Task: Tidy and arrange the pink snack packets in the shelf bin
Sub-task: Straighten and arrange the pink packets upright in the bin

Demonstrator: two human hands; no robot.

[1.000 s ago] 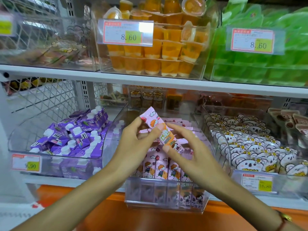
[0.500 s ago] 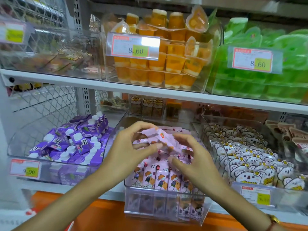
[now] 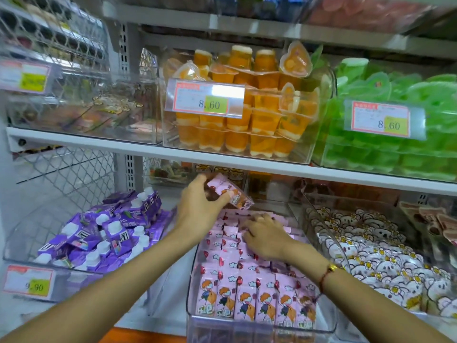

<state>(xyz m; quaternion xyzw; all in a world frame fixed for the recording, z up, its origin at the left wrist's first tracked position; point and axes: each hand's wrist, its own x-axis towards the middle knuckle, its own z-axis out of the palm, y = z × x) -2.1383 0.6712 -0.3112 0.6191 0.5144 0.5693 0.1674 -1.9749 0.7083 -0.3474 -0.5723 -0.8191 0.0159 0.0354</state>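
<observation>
Left hand (image 3: 200, 206) grips one pink packet (image 3: 231, 194) above the bin (image 3: 191, 288); right hand (image 3: 265, 237) rests flat, fingers spread, on the packed rows (image 3: 249, 288) (upper tags (image 3: 206, 99) read 8.60).

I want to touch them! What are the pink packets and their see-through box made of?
The pink packets look like thin printed plastic film, slightly glossy, with crimped ends. The bin looks like hard clear plastic: you can see the packets through its wall.

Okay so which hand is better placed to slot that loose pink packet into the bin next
Left, probably. The left hand already grips the loose pink packet above the back of the bin. The right hand rests with fingers spread on the packed rows, holding nothing.
</observation>
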